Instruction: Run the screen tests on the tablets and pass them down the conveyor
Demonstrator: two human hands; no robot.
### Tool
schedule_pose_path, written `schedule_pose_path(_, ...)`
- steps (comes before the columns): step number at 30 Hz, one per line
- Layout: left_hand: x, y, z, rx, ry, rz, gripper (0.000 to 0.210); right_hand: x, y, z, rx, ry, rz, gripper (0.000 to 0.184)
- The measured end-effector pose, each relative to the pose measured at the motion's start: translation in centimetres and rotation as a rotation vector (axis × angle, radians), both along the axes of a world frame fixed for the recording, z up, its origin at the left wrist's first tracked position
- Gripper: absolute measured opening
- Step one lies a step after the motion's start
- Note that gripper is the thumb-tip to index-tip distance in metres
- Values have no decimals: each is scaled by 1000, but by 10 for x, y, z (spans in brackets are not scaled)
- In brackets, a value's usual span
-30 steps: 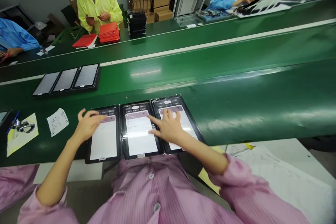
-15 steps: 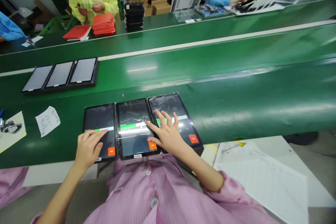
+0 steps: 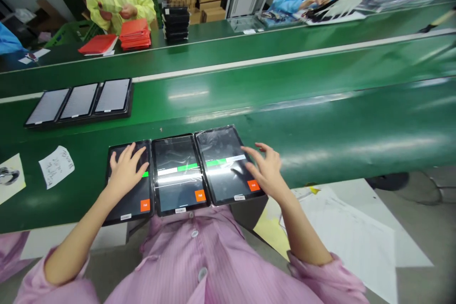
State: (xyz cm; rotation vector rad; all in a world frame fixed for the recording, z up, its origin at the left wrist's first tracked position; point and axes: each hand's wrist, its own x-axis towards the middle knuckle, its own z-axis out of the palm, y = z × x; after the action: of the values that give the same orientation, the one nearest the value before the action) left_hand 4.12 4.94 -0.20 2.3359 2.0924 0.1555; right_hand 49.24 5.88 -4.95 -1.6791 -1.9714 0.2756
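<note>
Three black tablets lie side by side at the near edge of the green bench, each screen showing a green-and-white bar and an orange button. Over the left tablet (image 3: 131, 206) my left hand (image 3: 125, 171) is spread, hiding part of its bar; whether the fingertips touch the glass I cannot tell. The middle tablet (image 3: 180, 152) has no hand on it. At the right edge of the right tablet (image 3: 221, 145) is my right hand (image 3: 267, 171), fingers apart and curved, holding nothing.
Farther left, three tablets with pale screens (image 3: 80, 100) sit in a black tray. A handwritten note (image 3: 57, 167) lies on the bench (image 3: 338, 137). Paper sheets (image 3: 342, 232) are at lower right. Across the bench, people handle things near red packets (image 3: 135, 34) and a black stack (image 3: 175, 23).
My right hand has moved right, from between the middle and right tablets to the right tablet's edge. My left hand has moved up and spread. The bar on the middle tablet looks different.
</note>
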Motion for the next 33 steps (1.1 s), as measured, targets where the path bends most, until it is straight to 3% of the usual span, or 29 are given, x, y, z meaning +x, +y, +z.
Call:
schedule_pose_path(2, 10, 22, -2, -72, 55, 21, 55, 0, 23, -6, -10, 263, -49, 50)
schedule_pose_path(5, 16, 43, 0, -211, 59, 60, 57, -3, 51, -19, -143, 613, -104, 52)
schedule_pose_path(9, 10, 45, 9, -225, 50, 78, 52, -9, 57, -33, -207, 815, -169, 47)
schedule_pose_path(18, 15, 38, 13, -181, 165, 91, 53, -7, 48, -37, -151, 810, -210, 41)
schedule_pose_path(26, 12, 53, 16, -235, 155, 117, 56, -1, 54, -41, -143, 715, -91, 46)
schedule_pose_path(33, 15, 52, 12, -172, 179, 107, 51, 0, 57, -40, -155, 709, -59, 43)
